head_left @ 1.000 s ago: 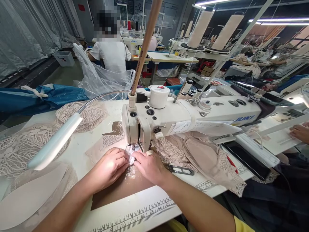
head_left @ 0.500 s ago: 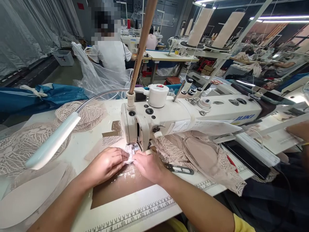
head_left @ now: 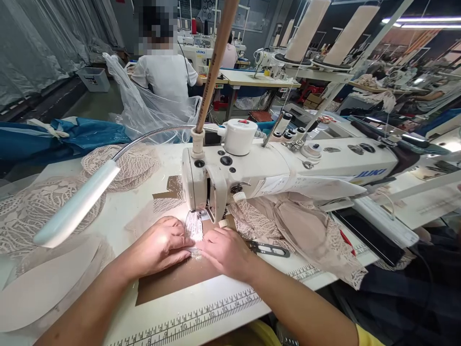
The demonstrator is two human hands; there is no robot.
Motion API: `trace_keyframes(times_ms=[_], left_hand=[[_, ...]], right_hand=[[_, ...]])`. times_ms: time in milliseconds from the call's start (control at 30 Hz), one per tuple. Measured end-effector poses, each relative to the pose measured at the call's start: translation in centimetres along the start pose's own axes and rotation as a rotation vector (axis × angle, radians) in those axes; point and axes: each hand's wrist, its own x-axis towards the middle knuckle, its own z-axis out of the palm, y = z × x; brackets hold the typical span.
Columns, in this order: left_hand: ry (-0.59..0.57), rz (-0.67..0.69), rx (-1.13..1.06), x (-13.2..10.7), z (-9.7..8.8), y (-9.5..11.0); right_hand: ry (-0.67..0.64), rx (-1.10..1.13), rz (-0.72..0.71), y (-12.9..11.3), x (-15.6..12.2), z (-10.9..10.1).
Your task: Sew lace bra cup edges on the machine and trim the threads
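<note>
Pinching white lace [head_left: 195, 227], the nearly closed left hand [head_left: 163, 245] and right hand [head_left: 226, 251] apparently steadied it flat, sewing machine [head_left: 272, 161] just beyond.

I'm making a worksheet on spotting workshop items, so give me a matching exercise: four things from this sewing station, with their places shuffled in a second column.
Column one
1. Lamp head
2. White lace piece
3. Dark grey tool
4. Ruler markings

Column two
A. Lying on the table, beside the right hand
B. Along the table's near edge
C. At the end of a flexible metal arm
D. By the fingertips of the right hand and the left hand, in front of the sewing machine

Right pairs: 1-C, 2-D, 3-A, 4-B
</note>
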Motion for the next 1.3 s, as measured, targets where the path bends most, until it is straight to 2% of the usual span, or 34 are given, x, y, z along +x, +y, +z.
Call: trace_keyframes(times_ms=[167, 333, 433, 667, 800, 1000, 1167, 1300], left_hand=[[-0.021, -0.009, 0.000, 0.1, 0.0, 0.0], [-0.009, -0.013, -0.015, 0.0, 0.0, 0.0], [0.004, -0.006, -0.014, -0.1, 0.1, 0.0], [0.148, -0.037, 0.083, 0.8, 1.2, 0.3], [0.132, -0.099, 0.221, 1.4, 2.0, 0.2], [0.118, -0.098, 0.244, 1.4, 2.1, 0.2], [0.158, -0.102, 0.184, 1.0, 2.0, 0.3], [0.170, -0.156, 0.120, 0.6, 1.6, 0.4]], right_hand=[[-0.033, 0.061, -0.058, 0.2, -0.6, -0.4], [0.029, 0.058, 0.080, 0.2, -0.4, 0.0], [0.002, 0.014, 0.121, 0.1, -0.2, 0.1], [-0.060, -0.014, 0.132, -0.1, 0.0, 0.3], [-0.054, -0.018, 0.142, -0.1, 0.0, 0.3], [-0.070, -0.019, 0.144, -0.2, 0.1, 0.1], [-0.001, 0.015, 0.132, 0.1, -0.1, 0.3], [0.069, 0.036, 0.161, 0.3, -0.3, 0.4]])
